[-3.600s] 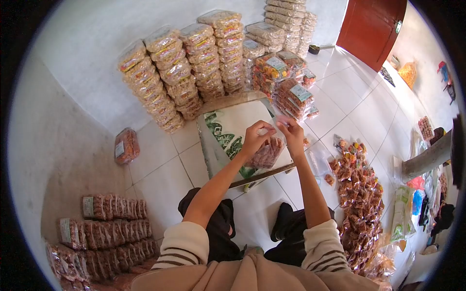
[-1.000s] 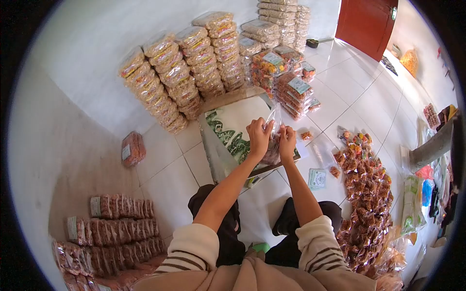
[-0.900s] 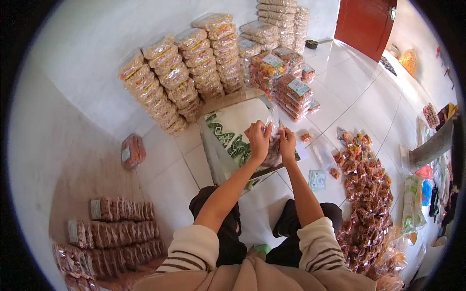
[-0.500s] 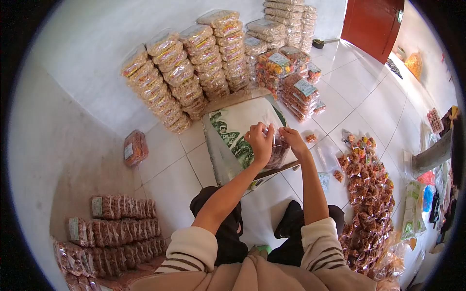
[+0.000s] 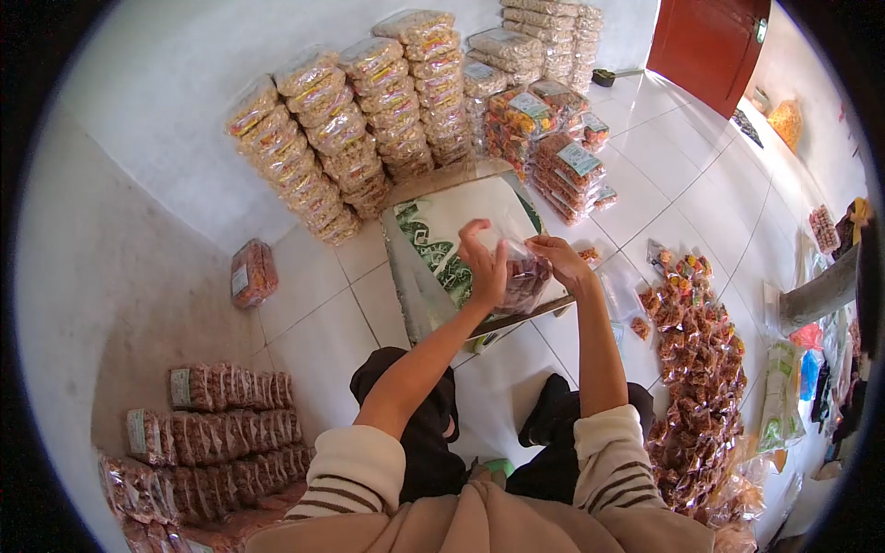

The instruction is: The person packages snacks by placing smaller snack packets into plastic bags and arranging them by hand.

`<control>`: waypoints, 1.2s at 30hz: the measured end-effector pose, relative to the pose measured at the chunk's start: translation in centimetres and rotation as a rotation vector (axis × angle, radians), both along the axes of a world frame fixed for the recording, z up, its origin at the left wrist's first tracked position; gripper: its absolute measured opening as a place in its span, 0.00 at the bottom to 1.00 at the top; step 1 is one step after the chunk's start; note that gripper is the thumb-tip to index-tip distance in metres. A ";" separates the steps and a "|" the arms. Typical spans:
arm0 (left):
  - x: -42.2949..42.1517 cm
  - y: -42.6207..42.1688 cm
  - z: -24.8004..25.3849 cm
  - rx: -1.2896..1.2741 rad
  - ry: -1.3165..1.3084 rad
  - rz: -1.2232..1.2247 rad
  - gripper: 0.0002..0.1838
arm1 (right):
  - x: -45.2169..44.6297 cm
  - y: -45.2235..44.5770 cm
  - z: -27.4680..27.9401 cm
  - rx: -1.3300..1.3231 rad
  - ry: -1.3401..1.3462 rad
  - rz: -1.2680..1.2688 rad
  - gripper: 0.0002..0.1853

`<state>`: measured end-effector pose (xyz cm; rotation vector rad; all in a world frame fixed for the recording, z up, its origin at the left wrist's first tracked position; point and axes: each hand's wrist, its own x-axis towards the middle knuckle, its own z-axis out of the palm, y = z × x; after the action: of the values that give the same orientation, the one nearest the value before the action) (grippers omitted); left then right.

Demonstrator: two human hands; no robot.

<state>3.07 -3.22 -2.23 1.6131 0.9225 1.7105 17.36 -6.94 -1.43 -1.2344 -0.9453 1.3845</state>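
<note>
A clear plastic bag with dark reddish-brown contents stands on a low table in front of me. My right hand pinches the bag's upper right edge between thumb and fingers. My left hand is at the bag's left side, its index finger raised and its thumb apart; whether the palm touches the plastic I cannot tell. Under the bag lies a white sheet with a green print.
Tall stacks of packed snack bags line the wall behind the table. Small wrapped packets form a long pile on my right. Rows of brown packs lie at my lower left. One pack rests alone near the wall.
My left hand has let go of the bag's top edge and moved slightly left and down, its fingers spreading. The right hand keeps its pinch, shifted slightly right.
</note>
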 end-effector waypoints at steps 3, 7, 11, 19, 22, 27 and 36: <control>-2.0 0.8 3.7 0.327 0.150 -0.095 0.19 | 0.3 0.5 -0.8 0.027 -0.058 0.018 0.11; -3.9 3.6 4.7 0.574 0.768 -0.438 0.28 | 0.2 0.2 -0.1 0.027 -0.090 0.051 0.11; -4.4 4.1 4.8 0.483 0.830 -0.600 0.20 | 0.2 0.1 0.0 0.010 -0.156 0.072 0.10; -3.8 4.3 4.3 0.394 0.828 -0.596 0.12 | 0.3 1.3 -1.3 0.111 -0.544 -0.007 0.09; -3.8 4.7 3.9 0.430 0.810 -0.592 0.09 | 0.7 0.1 -0.2 0.237 -0.635 -0.070 0.11; -3.4 4.8 3.7 0.443 0.761 -0.549 0.07 | 1.2 -1.1 -1.7 0.337 -0.566 -0.060 0.13; -2.9 4.7 3.5 0.549 0.737 -0.500 0.07 | 0.7 0.6 -3.7 0.290 -1.007 -0.274 0.17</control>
<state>0.19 1.50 1.22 2.6572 0.2711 1.0544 18.05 -6.36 -5.17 -1.7655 -1.5002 0.3222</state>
